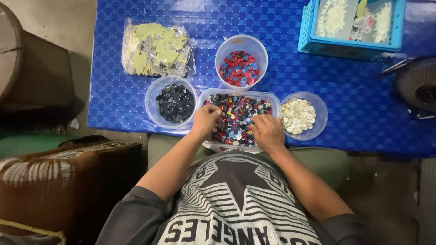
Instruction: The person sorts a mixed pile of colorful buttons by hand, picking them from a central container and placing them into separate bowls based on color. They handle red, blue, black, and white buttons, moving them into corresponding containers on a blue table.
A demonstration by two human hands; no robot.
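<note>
We look straight down at a table covered with a blue patterned cloth (pixel 345 90). At its near edge lies a clear rectangular tray (pixel 274 97) heaped with mixed buttons (pixel 238 118) in red, blue, black and white. Both of our hands rest in this tray. The left hand (pixel 205 119) lies on the left side of the heap, its fingers curled downward into the buttons; we cannot tell whether it pinches one. The right hand (pixel 268 131) lies on the right side, knuckles up and fingers bent onto the heap, and here too we cannot tell whether anything is gripped. Three round clear containers stand about the tray. To its left, just beside it, a bowl of dark buttons (pixel 175 103) holds black and grey pieces. To its right, touching or nearly touching, a bowl of white buttons (pixel 298 115) holds pale ones. Behind the tray, a taller tub of red and blue buttons (pixel 240 68) stands upright. Farther back on the left lies a clear bag of yellow-green cards (pixel 156 49). At the far right corner sits a light blue basket (pixel 313 43) with flat packets inside. A dark round fan (pixel 415 86) shows at the right edge, and a brown bag (pixel 59 181) sits on the floor at lower left.
</note>
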